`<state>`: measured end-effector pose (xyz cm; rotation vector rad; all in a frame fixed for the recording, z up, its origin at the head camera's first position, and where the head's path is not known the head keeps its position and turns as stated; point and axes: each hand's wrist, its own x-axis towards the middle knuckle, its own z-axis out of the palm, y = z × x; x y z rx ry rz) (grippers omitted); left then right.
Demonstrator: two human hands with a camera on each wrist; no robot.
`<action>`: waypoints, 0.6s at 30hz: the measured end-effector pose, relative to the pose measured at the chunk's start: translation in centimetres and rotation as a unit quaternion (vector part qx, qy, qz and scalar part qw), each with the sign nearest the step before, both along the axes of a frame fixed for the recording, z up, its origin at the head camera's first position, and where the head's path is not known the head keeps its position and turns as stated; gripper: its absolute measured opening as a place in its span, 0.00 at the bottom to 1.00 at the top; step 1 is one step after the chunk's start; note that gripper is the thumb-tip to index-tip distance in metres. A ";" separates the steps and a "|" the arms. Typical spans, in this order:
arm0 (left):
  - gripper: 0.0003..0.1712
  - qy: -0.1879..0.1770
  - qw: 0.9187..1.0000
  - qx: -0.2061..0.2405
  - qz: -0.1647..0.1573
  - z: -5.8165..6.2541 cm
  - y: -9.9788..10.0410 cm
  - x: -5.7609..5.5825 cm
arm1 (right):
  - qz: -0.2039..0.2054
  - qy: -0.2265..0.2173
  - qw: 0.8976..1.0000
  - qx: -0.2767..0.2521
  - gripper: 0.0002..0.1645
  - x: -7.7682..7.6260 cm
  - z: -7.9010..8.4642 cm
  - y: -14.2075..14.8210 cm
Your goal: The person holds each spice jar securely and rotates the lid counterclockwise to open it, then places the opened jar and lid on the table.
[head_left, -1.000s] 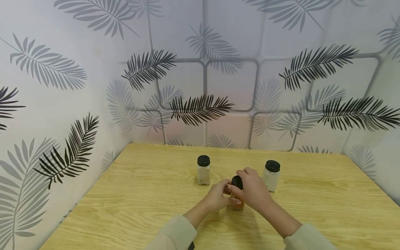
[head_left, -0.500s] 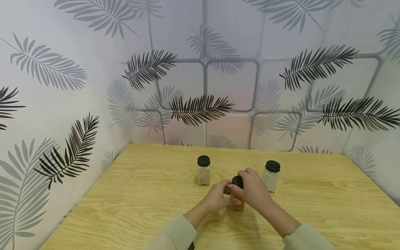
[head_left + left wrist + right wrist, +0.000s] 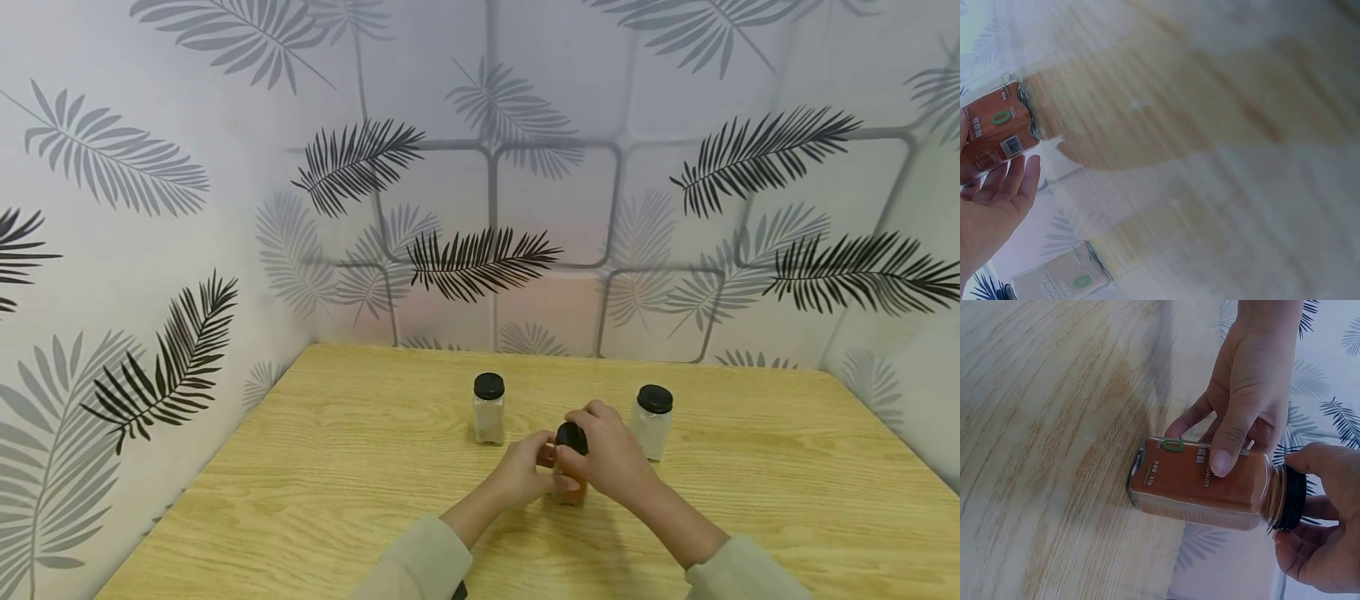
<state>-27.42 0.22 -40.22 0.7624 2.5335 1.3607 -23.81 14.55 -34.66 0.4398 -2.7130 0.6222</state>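
Note:
A clear glass spice jar (image 3: 1204, 503) of reddish-brown powder stands upright at the middle of the wooden table. Its body is held by my left hand (image 3: 520, 477), with the thumb on the labelled side in the right wrist view. My right hand (image 3: 617, 458) grips the black lid (image 3: 1294, 497) from above, fingers and thumb around its edge. Some neck thread shows just under the lid. In the left wrist view, the label and barcode of the same jar (image 3: 991, 131) are visible, while its lid lies out of frame.
Two similar jars with black lids and pale contents stand behind: one jar (image 3: 489, 421) to the left, another jar (image 3: 651, 433) to the right, close behind my right hand. The wooden table (image 3: 337, 467) ends at a leaf-patterned wall (image 3: 435, 183).
The fingers and thumb of my right hand have shifted slightly around the lid, and a bit more of the lid's top shows. My left hand and the jar's body stay in place.

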 end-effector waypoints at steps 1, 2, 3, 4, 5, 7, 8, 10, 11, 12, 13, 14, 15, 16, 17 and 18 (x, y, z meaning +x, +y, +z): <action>0.27 0.000 1.000 0.000 0.000 0.0 0.0 0.0 | 0.002 0.001 1.000 -0.001 0.21 0.0 0.0 0.0; 0.27 -0.001 1.000 0.000 0.000 0.0 0.0 0.0 | 0.003 0.001 1.000 0.000 0.21 0.0 -0.1 0.0; 0.28 -0.002 1.000 0.001 0.001 0.0 0.0 0.0 | 0.005 0.001 1.000 0.000 0.22 0.0 -0.1 0.1; 0.28 -0.003 1.000 0.001 0.001 0.0 0.0 0.0 | 0.006 0.000 1.000 0.000 0.22 -0.1 -0.1 0.1; 0.28 -0.005 1.000 0.002 0.001 0.0 0.0 0.0 | 0.009 0.001 1.000 0.000 0.22 -0.1 0.0 0.1; 0.28 -0.007 1.000 0.002 0.002 0.0 0.0 0.0 | 0.017 -0.003 1.000 -0.001 0.22 0.0 0.0 0.1; 0.28 -0.008 1.000 0.003 0.002 0.0 0.0 0.0 | 0.021 -0.005 1.000 -0.001 0.22 0.0 0.0 0.1; 0.27 -0.009 1.000 0.003 0.003 0.0 0.1 0.0 | 0.029 -0.009 1.000 -0.003 0.23 0.0 0.1 0.2; 0.27 -0.009 1.000 0.003 0.004 0.0 0.1 0.0 | 0.034 -0.011 0.999 -0.003 0.23 0.0 0.2 0.3; 0.27 -0.009 1.000 0.003 0.004 0.0 0.1 0.0 | 0.038 -0.013 0.999 -0.003 0.23 0.0 0.3 0.3; 0.27 -0.009 1.000 0.003 0.005 0.0 0.1 0.0 | 0.042 -0.014 0.999 -0.003 0.23 0.0 0.3 0.4; 0.27 -0.008 1.000 0.002 0.006 0.0 0.1 0.0 | 0.044 -0.015 0.999 -0.002 0.23 0.1 0.3 0.4; 0.26 -0.007 1.000 0.000 0.007 0.0 0.1 0.0 | 0.047 -0.016 0.999 -0.002 0.22 0.1 0.3 0.4; 0.26 -0.007 1.000 -0.001 0.007 0.0 0.1 0.0 | 0.049 -0.016 0.999 -0.002 0.22 0.1 0.4 0.5; 0.26 -0.007 1.000 -0.002 0.008 0.1 0.1 0.0 | 0.052 -0.015 0.999 -0.002 0.22 0.0 0.4 0.5; 0.26 -0.008 1.000 -0.003 0.007 0.1 0.1 0.0 | 0.052 -0.016 0.999 -0.001 0.22 0.0 0.3 0.5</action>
